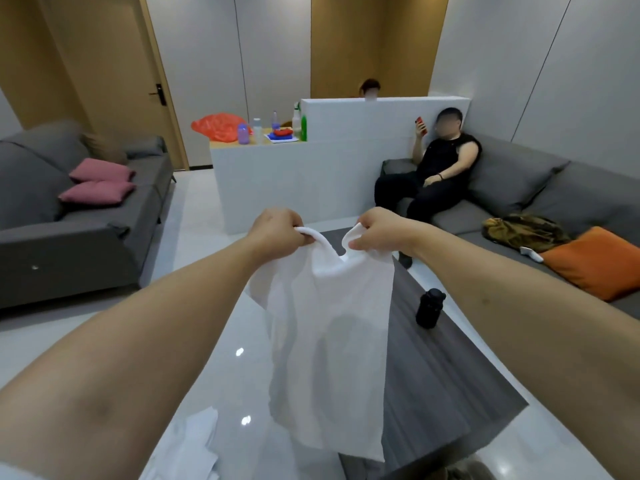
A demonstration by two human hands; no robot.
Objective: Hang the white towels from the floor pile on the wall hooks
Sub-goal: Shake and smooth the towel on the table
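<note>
A white towel [329, 358] hangs in front of me, held up by its top edge. My left hand [277, 232] grips the left corner and my right hand [379, 230] pinches the right corner, about a hand's width apart. The cloth drapes down over the dark coffee table [450, 375]. More white towels [187, 445] lie on the glossy floor at the lower left. No wall hooks are in view.
A black bottle [430, 308] stands on the coffee table. A grey sofa [69, 220] with pink cushions is on the left. A person [440, 168] sits on another grey sofa on the right. A white counter [294, 174] with bottles stands ahead.
</note>
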